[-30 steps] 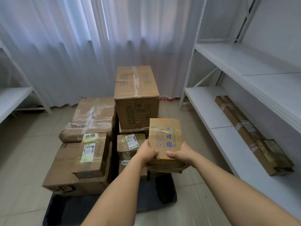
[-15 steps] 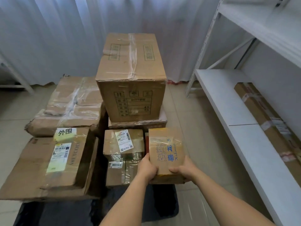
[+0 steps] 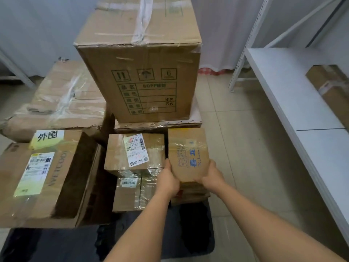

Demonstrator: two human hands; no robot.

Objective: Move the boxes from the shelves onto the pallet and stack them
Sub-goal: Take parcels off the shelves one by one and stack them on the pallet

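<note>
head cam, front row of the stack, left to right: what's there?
WETCODI box → small box with the white shipping label → left hand → blue-printed box held in both hands → right hand → white shelf.

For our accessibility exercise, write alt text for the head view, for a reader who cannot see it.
Two hands, left and right, hold a small box at the right front of a stack of cardboard boxes, beside a labelled box. A big box tops the stack behind; a white shelf at right holds another box.
</note>
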